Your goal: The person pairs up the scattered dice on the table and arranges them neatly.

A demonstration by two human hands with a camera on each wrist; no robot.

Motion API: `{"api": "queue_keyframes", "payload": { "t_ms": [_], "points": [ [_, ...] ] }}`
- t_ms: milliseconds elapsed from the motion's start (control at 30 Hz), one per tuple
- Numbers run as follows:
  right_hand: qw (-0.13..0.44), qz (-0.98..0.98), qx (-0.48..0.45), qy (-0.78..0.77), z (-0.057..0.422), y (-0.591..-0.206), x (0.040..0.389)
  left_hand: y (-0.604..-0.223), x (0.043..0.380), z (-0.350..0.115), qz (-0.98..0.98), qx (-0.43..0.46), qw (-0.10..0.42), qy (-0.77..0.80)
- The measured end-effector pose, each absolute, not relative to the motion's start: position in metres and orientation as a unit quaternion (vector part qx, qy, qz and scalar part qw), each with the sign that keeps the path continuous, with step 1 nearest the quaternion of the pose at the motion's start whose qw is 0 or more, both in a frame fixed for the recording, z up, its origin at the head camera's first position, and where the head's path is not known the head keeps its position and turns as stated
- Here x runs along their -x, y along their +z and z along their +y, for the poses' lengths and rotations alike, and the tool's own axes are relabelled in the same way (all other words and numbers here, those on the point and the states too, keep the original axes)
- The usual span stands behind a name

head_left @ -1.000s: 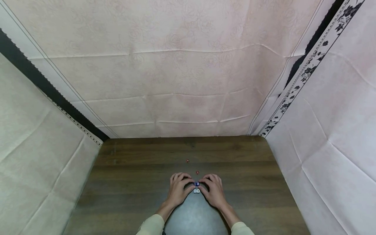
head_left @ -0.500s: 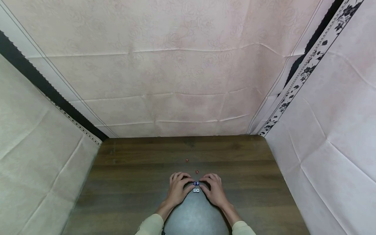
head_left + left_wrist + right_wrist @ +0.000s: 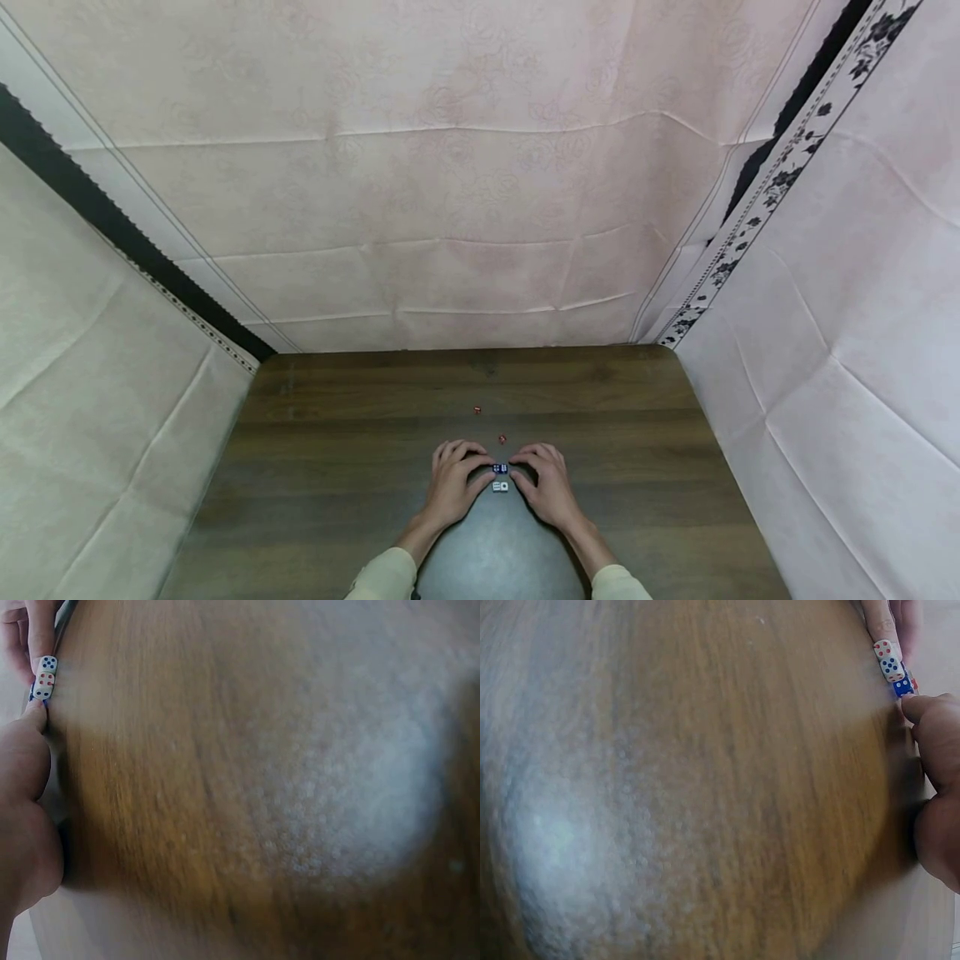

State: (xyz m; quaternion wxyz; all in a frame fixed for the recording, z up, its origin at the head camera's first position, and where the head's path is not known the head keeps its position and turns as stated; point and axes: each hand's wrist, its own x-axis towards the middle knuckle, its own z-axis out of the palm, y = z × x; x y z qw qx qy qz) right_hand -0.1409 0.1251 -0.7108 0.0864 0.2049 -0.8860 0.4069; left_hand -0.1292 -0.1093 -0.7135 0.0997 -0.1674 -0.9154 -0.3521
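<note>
- Noted nearest: pale left sleeve (image 3: 386, 575) and pale right sleeve (image 3: 618, 583), extending over a wood-grain tabletop (image 3: 337, 467).
- Found next, just nearer than the thumbs: two white dice (image 3: 500, 487), side by side; bearing red and blue pips in the wrist views.
- Found just beyond the white dice: two blue dice (image 3: 500, 468) with white pips, side by side between the hands.
- Recorded for left hand (image 3: 453, 482): thumb and forefinger bent, pinching the blue dice at the left end.
- Recorded for right hand (image 3: 549, 485): thumb and forefinger bent to a narrow gap at the right end of the blue dice; cannot tell whether gripping.
- Seen farther out: near red die (image 3: 502, 438), then far red die (image 3: 477, 410), slightly left; pips too small to read.
- Seen beyond the tabletop: creased pale back cloth (image 3: 450, 192), flanked by left cloth (image 3: 112, 333) and flower-bordered right cloth (image 3: 847, 317).
</note>
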Motion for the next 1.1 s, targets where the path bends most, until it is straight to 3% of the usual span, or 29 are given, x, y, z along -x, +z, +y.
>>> {"api": "queue_keyframes", "payload": {
  "t_ms": [367, 1100],
  "points": [
    [0.101, -0.880, -0.179, 0.429, 0.125, -0.700, 0.148, -0.712, 0.129, -0.109, -0.911, 0.164, 0.095, -0.365],
    [0.022, -0.907, -0.199, 0.372, 0.117, -0.689, 0.195, -0.713, 0.128, -0.110, -0.917, 0.165, 0.096, -0.351]
  ]
}}
